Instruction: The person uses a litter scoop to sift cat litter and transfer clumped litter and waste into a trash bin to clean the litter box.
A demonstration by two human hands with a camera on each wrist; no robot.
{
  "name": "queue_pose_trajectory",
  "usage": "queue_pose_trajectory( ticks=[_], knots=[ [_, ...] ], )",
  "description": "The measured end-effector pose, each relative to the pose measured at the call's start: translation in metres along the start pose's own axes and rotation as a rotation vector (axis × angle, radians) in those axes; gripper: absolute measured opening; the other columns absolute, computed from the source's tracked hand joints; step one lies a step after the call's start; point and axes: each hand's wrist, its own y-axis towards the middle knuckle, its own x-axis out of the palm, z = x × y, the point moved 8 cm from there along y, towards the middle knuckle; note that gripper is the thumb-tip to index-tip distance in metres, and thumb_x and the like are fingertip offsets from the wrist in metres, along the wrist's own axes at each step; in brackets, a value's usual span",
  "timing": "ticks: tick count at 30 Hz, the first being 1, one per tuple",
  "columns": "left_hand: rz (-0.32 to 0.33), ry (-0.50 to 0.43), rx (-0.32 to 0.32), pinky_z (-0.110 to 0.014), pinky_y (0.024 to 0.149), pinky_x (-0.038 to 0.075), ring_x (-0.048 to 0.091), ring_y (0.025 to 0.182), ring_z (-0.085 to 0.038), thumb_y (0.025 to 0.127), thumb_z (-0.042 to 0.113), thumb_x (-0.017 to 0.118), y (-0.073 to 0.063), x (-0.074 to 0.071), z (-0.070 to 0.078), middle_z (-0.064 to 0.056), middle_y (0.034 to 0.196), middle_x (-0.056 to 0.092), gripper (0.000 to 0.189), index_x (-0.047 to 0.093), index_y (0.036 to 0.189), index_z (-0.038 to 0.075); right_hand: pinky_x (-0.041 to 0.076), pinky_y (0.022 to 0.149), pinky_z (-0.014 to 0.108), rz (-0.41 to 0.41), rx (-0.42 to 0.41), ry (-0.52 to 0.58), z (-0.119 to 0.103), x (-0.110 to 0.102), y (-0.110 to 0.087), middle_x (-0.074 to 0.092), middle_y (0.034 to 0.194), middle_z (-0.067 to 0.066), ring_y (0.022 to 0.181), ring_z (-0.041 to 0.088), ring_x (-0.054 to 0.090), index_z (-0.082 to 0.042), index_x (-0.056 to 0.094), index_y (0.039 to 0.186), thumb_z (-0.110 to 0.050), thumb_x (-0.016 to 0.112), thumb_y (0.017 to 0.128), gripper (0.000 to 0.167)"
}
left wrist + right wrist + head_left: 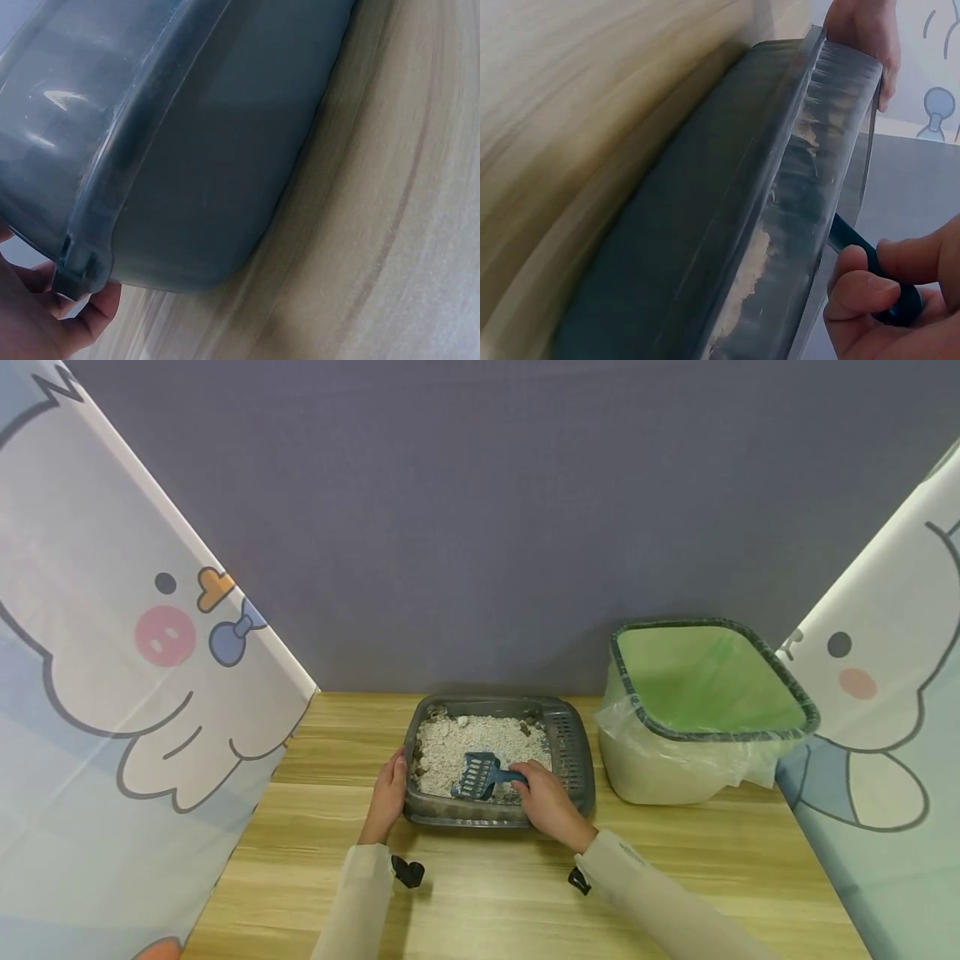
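Note:
A grey litter box (pixel 465 812) with pale granular litter (pixel 480 735) and a few darker clumps stands on the table. My left hand (pixel 387 795) holds its left side; the left wrist view shows the fingers (pixel 94 319) curled about the rim's corner. By its handle, my right hand (pixel 549 802) grips a blue slotted litter scoop (pixel 476 775), whose head is over the front part of the litter. Thumb and fingers close round that handle (pixel 904 304) in the right wrist view, where the box's wall hides much of the scoop. Whether the scoop's head touches the litter I cannot tell.
Right of the box stands a white bin (pixel 652 768) with a dark rim, lined with a translucent green-tinted bag (pixel 705 677). A grey wall (pixel 480 527) rises behind the wooden table (pixel 315 860). Cartoon-printed curtains (pixel 90 693) flank both sides.

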Motion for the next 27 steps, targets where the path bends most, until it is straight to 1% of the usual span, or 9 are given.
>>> queue_pose_trajectory(
  ticks=[4, 8, 11, 13, 17, 18, 21, 23, 27],
  knots=[
    [0.003, 0.000, -0.009, -0.058, 0.103, 0.026, 0.032, 0.130, -0.042, 0.103, 0.045, 0.026, 0.000, 0.000, 0.000, -0.026, 0.143, 0.033, 0.061, 0.030, 0.148, 0.004, 0.045, 0.069, 0.036, -0.070, 0.011, -0.007, -0.003, 0.009, 0.008, 0.058, 0.102, 0.005, 0.081, 0.016, 0.055, -0.002, 0.059, 0.122, -0.008, 0.057, 0.095, 0.028],
    [0.002, -0.002, -0.021, -0.058, 0.102, 0.026, 0.033, 0.129, -0.042, 0.102, 0.048, 0.025, 0.000, 0.000, -0.002, -0.026, 0.142, 0.034, 0.063, 0.030, 0.148, 0.005, 0.047, 0.074, 0.039, -0.198, 0.019, -0.032, -0.003, 0.018, 0.015, 0.059, 0.107, 0.008, 0.091, 0.022, 0.058, 0.000, 0.058, 0.125, -0.006, 0.056, 0.095, 0.030],
    [-0.001, -0.003, -0.028, -0.058, 0.102, 0.027, 0.034, 0.128, -0.042, 0.102, 0.050, 0.025, 0.001, 0.000, -0.003, -0.026, 0.141, 0.035, 0.064, 0.030, 0.149, 0.007, 0.046, 0.074, 0.039, -0.293, 0.033, -0.066, -0.001, 0.024, 0.022, 0.058, 0.110, 0.011, 0.094, 0.024, 0.057, 0.000, 0.057, 0.127, -0.003, 0.054, 0.095, 0.032],
    [-0.003, -0.006, -0.029, -0.058, 0.102, 0.026, 0.033, 0.128, -0.042, 0.102, 0.050, 0.024, 0.001, 0.000, -0.004, -0.026, 0.141, 0.034, 0.064, 0.029, 0.149, 0.006, 0.046, 0.081, 0.041, -0.342, 0.052, -0.078, 0.002, 0.028, 0.026, 0.056, 0.119, 0.013, 0.104, 0.027, 0.055, -0.001, 0.054, 0.129, -0.002, 0.052, 0.095, 0.034],
    [0.002, -0.013, -0.026, -0.059, 0.102, 0.026, 0.033, 0.128, -0.043, 0.102, 0.048, 0.025, 0.001, 0.000, -0.004, -0.027, 0.141, 0.034, 0.063, 0.029, 0.149, 0.005, 0.044, 0.086, 0.044, -0.385, 0.061, -0.046, 0.005, 0.041, 0.035, 0.053, 0.124, 0.013, 0.110, 0.028, 0.053, -0.002, 0.052, 0.129, -0.003, 0.049, 0.098, 0.031],
    [0.004, -0.020, -0.027, -0.059, 0.102, 0.026, 0.033, 0.128, -0.043, 0.102, 0.048, 0.025, 0.001, 0.000, -0.004, -0.027, 0.141, 0.034, 0.063, 0.029, 0.149, 0.006, 0.045, 0.084, 0.043, -0.391, 0.065, -0.030, 0.005, 0.044, 0.037, 0.052, 0.125, 0.012, 0.110, 0.027, 0.053, -0.003, 0.051, 0.129, -0.003, 0.048, 0.098, 0.031],
    [0.017, -0.019, -0.018, -0.059, 0.101, 0.027, 0.035, 0.127, -0.044, 0.103, 0.045, 0.026, 0.001, 0.000, -0.002, -0.028, 0.139, 0.036, 0.061, 0.031, 0.148, 0.005, 0.042, 0.071, 0.039, -0.405, 0.048, 0.030, 0.005, 0.055, 0.043, 0.053, 0.120, 0.011, 0.095, 0.021, 0.055, -0.004, 0.051, 0.127, -0.003, 0.047, 0.099, 0.028],
    [0.025, -0.017, -0.018, -0.059, 0.101, 0.028, 0.036, 0.125, -0.044, 0.103, 0.044, 0.027, 0.001, 0.000, -0.002, -0.028, 0.138, 0.037, 0.060, 0.032, 0.147, 0.004, 0.039, 0.069, 0.037, -0.406, 0.038, 0.050, 0.004, 0.060, 0.047, 0.053, 0.120, 0.010, 0.093, 0.019, 0.054, -0.005, 0.051, 0.127, -0.003, 0.046, 0.099, 0.028],
    [0.035, -0.012, -0.025, -0.059, 0.100, 0.028, 0.038, 0.124, -0.044, 0.104, 0.043, 0.027, 0.002, -0.001, -0.002, -0.029, 0.136, 0.039, 0.059, 0.033, 0.147, 0.004, 0.039, 0.067, 0.038, -0.403, 0.028, 0.090, 0.008, 0.066, 0.055, 0.053, 0.118, 0.010, 0.084, 0.020, 0.052, -0.006, 0.051, 0.125, -0.005, 0.044, 0.100, 0.026]
  ],
)
